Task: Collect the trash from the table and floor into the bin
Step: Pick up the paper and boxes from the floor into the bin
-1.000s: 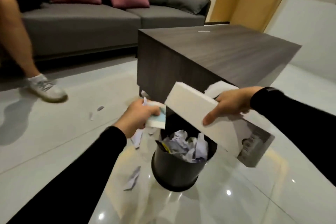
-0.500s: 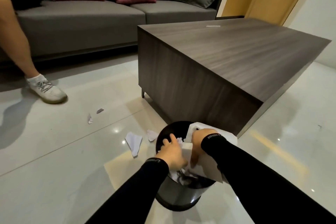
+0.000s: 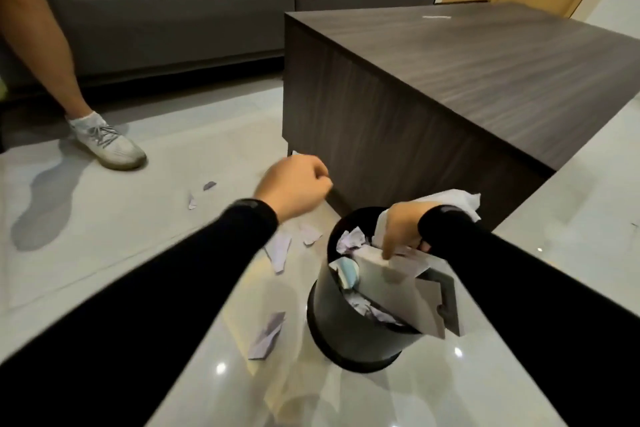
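Black bin [image 3: 349, 333] on the glossy floor beside the dark table [image 3: 485, 80], filled with crumpled paper. The right hand [image 3: 398, 229] pinches a white box [image 3: 391, 284] that leans in the bin and juts over its rim; its lower end is hidden. The left hand [image 3: 294, 184] is curled closed above the floor; contents cannot be made out. Paper scraps [image 3: 268, 336] lie just left of the bin.

bin [image 3: 349, 329] on floor [image 3: 104, 236] before table [image 3: 485, 80], paper scraps [image 3: 268, 336] left of it — sofa [image 3: 207, 10] behind
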Available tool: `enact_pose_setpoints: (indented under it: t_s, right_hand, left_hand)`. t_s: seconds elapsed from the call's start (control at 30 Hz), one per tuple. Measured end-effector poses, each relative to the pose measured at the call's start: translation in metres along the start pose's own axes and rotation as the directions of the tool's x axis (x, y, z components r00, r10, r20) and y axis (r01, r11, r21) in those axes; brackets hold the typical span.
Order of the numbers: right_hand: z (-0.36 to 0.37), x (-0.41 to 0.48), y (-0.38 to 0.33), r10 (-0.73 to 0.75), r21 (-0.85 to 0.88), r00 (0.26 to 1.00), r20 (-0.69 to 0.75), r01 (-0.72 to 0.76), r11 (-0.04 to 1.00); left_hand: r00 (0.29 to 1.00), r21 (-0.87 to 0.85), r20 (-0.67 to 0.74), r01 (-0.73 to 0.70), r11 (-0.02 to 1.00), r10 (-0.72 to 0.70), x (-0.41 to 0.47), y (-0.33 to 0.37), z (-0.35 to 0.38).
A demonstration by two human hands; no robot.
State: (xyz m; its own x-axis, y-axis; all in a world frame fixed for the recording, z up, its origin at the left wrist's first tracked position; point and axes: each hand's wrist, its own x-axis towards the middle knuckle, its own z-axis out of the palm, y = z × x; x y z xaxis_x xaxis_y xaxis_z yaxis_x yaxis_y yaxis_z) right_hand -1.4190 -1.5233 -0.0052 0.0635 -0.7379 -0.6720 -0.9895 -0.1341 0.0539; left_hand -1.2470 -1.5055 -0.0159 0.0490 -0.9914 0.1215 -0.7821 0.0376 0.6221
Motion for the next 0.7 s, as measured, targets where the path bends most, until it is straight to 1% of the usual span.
enact_pose_setpoints:
  t_s: [0.03,0.07,0.17,0.2,0.27,0.3,0.33,0.4,0.47,0.6,0.7]
  right_hand:
    - [-0.006,-0.007,-0.001,0.037,0.050,0.999,0.002,-0.037,0.998]
    - [-0.010,-0.015,-0.006,0.061,0.043,0.998,-0.015,-0.060,0.997]
    - [-0.018,-0.031,-0.027,0.066,0.079,0.977,-0.205,-0.050,0.996]
    - [-0.018,-0.034,-0.037,0.056,0.099,0.956,-0.287,-0.029,0.995]
    - [-0.018,-0.038,-0.063,0.030,0.083,0.896,-0.443,0.008,0.996]
    - [-0.017,-0.037,-0.080,0.005,0.107,0.870,-0.493,0.055,0.993]
    - [-0.016,-0.036,-0.097,-0.025,0.133,0.857,-0.514,0.109,0.985]
    - [-0.012,-0.036,-0.143,-0.111,0.141,0.838,-0.534,0.218,0.966]
    - [-0.009,-0.034,-0.198,-0.201,0.124,0.824,-0.529,0.309,0.943]
    - [0.008,-0.033,-0.302,-0.321,0.191,0.797,-0.511,0.469,0.862]
    - [0.031,-0.028,-0.372,-0.396,0.207,0.776,-0.490,0.545,0.813]
  left_hand:
    - [0.999,-0.049,-0.030,0.032,0.998,-0.033,0.001,-0.011,-0.016]
    - [0.996,-0.108,-0.053,0.062,0.992,-0.068,0.000,-0.022,-0.030]
    - [0.974,-0.245,-0.146,0.133,0.960,-0.172,-0.004,-0.061,-0.061]
    - [0.962,-0.277,-0.181,0.151,0.949,-0.205,-0.007,-0.074,-0.070]
    - [0.935,-0.335,-0.235,0.177,0.925,-0.264,-0.015,-0.102,-0.089]
    - [0.917,-0.357,-0.265,0.195,0.913,-0.299,-0.021,-0.117,-0.101]
    - [0.891,-0.377,-0.302,0.215,0.901,-0.339,-0.027,-0.131,-0.112]
    - [0.805,-0.385,-0.409,0.274,0.881,-0.429,-0.044,-0.168,-0.144]
    - [0.676,-0.387,-0.508,0.375,0.842,-0.534,-0.072,-0.213,-0.183]
    - [0.461,-0.435,-0.561,0.543,0.718,-0.688,-0.145,-0.300,-0.242]
    - [0.352,-0.457,-0.568,0.618,0.640,-0.744,-0.203,-0.353,-0.264]
